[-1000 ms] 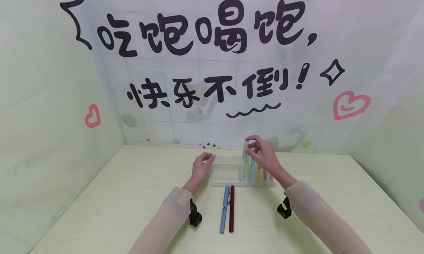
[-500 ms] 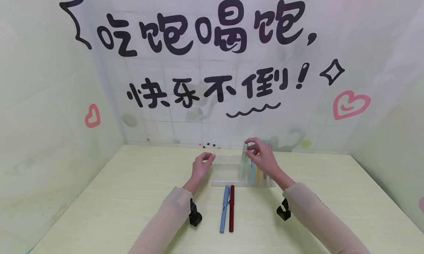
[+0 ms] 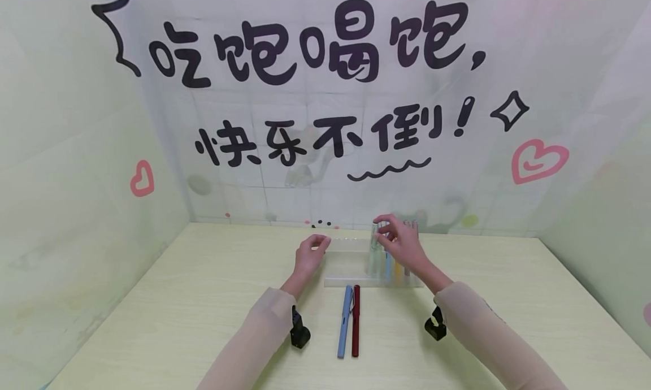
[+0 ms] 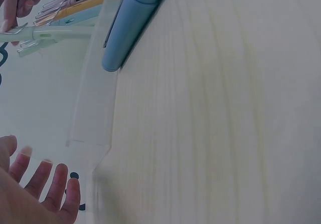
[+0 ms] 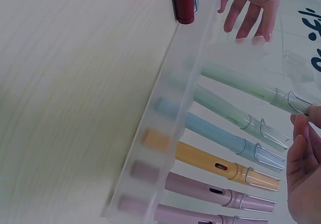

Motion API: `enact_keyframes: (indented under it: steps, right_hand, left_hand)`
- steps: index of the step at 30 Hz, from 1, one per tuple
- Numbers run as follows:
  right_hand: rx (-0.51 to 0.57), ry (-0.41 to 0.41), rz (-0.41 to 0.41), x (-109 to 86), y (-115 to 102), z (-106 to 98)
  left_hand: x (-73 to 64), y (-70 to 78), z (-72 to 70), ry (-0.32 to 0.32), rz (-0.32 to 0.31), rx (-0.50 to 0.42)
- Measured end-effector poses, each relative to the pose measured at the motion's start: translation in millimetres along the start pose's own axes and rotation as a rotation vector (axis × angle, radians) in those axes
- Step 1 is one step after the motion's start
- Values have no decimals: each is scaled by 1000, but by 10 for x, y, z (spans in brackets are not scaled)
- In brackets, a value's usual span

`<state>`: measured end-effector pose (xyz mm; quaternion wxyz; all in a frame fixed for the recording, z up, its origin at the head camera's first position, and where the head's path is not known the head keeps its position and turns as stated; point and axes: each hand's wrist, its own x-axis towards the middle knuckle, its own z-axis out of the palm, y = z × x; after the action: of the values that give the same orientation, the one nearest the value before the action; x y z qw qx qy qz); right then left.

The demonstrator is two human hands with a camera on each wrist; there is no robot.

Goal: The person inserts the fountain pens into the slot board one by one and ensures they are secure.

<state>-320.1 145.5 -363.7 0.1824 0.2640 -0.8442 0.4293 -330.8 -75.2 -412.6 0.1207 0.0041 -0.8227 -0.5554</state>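
Note:
At the back of the table stands a clear, frosted pen rack point(image 3: 346, 281). My right hand point(image 3: 406, 244) pinches the capped top of a light green pen point(image 5: 239, 82), whose lower end is in the rack. My left hand point(image 3: 309, 257) holds the rack's left upper corner between thumb and forefinger. Right of the held pen, another light green pen point(image 5: 225, 111), a light blue pen point(image 5: 215, 132), a yellow pen point(image 5: 205, 159) and mauve pens point(image 5: 195, 185) lean in a row in the rack. In the head view, my right hand partly hides them.
Before the rack, a blue pen point(image 3: 344, 322) and a dark red pen point(image 3: 356, 322) lie side by side on the pale wooden table point(image 3: 178, 322). A printed white backdrop point(image 3: 285, 203) rises close behind the rack.
My right hand has come down slightly and a little to the left, and the light green pen has sunk lower in the rack. My left hand has stayed in place.

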Motion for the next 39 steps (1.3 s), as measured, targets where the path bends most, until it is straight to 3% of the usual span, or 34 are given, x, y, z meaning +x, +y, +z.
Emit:
enact_keyframes:
  steps: [9,19,30,39]
  right_hand:
    - [83,-45,22,9,37,26]
    - [29,-67,47,-2,34,51]
    - [-150,-97,-43,9,88,31]
    - [-198,-128,-69,29,149,11]
  left_hand:
    - [-9,-18,5,-1,3,-2]
    - [-8,-18,15,1,5,-4]
    - [-7,-5,10,2,1,-2]
    - [1,-2,13,0,1,3]
